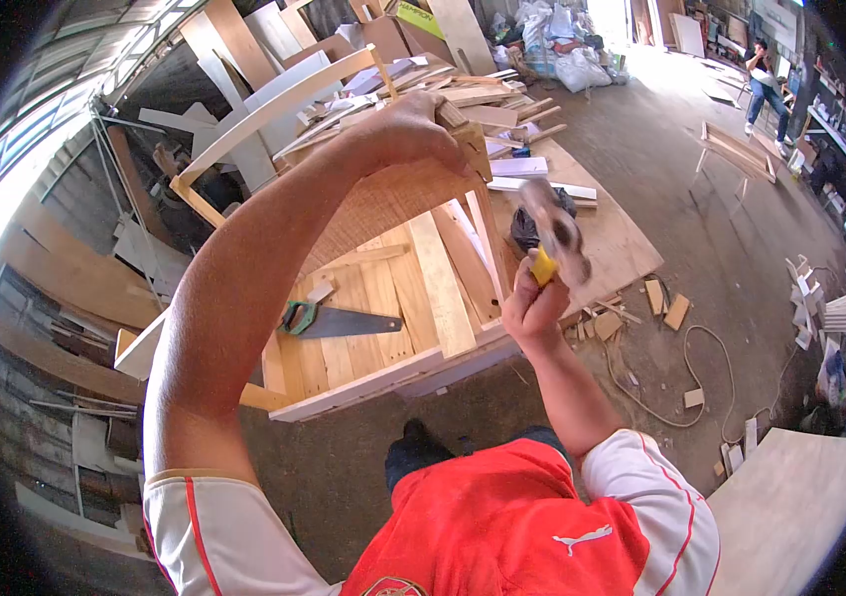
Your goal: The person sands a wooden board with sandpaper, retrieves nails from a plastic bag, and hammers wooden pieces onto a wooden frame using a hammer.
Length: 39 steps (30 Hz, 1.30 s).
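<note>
My right hand [534, 306] is closed around the yellow handle of a hammer [564, 238], raised beside the wooden frame; its metal head is blurred by motion. My left arm reaches across the top of the frame, and my left hand [428, 134] bends over the upper edge of a brown wooden board [383, 211], gripping it near its end; part of the fingers is hidden. Below the board is an open wooden frame [363, 385] with slats inside. A handsaw [352, 322] with a green and black handle lies on the slats.
Behind the frame, loose wood strips [483, 94] are piled on a plywood sheet [612, 233]. Offcuts [676, 311] and a cord [686, 363] lie on the floor at right. A person [766, 89] stands far right, with another person below. Boards lean along the left wall.
</note>
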Motion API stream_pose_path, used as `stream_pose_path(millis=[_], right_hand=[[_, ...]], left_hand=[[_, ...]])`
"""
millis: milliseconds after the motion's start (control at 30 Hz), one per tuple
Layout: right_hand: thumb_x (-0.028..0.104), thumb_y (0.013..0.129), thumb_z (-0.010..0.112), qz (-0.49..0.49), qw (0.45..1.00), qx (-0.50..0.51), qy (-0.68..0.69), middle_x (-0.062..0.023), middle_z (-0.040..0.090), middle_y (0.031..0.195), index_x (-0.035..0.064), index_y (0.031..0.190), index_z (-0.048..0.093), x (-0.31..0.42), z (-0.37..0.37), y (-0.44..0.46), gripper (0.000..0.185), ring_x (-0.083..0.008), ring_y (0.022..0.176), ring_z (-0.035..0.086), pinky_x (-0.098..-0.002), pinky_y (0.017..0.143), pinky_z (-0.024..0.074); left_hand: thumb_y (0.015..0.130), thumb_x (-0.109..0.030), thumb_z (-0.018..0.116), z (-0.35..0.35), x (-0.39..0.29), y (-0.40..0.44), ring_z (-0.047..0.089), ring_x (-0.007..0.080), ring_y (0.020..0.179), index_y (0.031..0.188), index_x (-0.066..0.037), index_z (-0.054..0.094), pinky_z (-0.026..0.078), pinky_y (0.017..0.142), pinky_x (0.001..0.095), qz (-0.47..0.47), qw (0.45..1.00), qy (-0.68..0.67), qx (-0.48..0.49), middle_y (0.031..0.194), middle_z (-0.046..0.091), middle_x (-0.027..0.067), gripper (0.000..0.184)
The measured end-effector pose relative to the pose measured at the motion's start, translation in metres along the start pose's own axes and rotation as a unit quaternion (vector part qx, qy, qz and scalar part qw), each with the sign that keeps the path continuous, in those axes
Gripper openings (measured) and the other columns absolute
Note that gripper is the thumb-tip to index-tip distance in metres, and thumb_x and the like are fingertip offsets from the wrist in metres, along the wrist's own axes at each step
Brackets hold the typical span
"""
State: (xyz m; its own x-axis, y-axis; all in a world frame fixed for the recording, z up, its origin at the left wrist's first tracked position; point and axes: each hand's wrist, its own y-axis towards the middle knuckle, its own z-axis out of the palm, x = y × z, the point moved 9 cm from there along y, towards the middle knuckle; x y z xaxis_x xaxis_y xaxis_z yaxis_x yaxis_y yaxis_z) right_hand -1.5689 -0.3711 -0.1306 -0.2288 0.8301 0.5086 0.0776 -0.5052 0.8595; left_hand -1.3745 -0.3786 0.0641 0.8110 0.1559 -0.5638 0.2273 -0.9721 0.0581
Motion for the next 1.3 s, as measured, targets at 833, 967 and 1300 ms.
stream_pose_path(millis=[833,967,1300], right_hand=[[0.012,0.1,0.049,0.008,1.0,0.0,-0.009,-0.0141,0.061,0.088,-0.0033,0.115,0.051,-0.001,0.011,0.0,0.021,-0.0256,0.076,0.063,-0.0345,0.067,0.0501],[0.013,0.1,0.051,0.064,0.998,0.022,0.011,-0.0126,0.062,0.084,-0.0032,0.116,0.051,-0.022,0.006,-0.011,0.022,-0.026,0.072,0.064,-0.036,0.065,0.0506],[0.011,0.099,0.052,0.046,0.998,0.05,-0.006,-0.015,0.064,0.086,-0.0023,0.117,0.053,-0.01,-0.004,-0.005,0.022,-0.0296,0.075,0.065,-0.0372,0.067,0.0514]], left_hand=[[0.06,-0.022,0.087,-0.005,-0.007,-0.007,0.066,0.0195,0.089,0.11,0.003,0.064,0.052,0.084,0.0326,-0.041,0.998,0.055,0.002,0.1,0.071,0.0121,0.061],[0.063,-0.026,0.084,-0.006,-0.005,-0.007,0.065,0.0217,0.097,0.117,0.003,0.062,0.049,0.09,0.033,-0.018,0.997,0.069,0.003,0.106,0.069,0.0148,0.065],[0.061,-0.021,0.081,-0.002,0.004,-0.012,0.059,0.0229,0.104,0.123,0.008,0.052,0.045,0.093,0.03,-0.026,0.998,-0.003,0.059,0.111,0.063,0.0175,0.074]])
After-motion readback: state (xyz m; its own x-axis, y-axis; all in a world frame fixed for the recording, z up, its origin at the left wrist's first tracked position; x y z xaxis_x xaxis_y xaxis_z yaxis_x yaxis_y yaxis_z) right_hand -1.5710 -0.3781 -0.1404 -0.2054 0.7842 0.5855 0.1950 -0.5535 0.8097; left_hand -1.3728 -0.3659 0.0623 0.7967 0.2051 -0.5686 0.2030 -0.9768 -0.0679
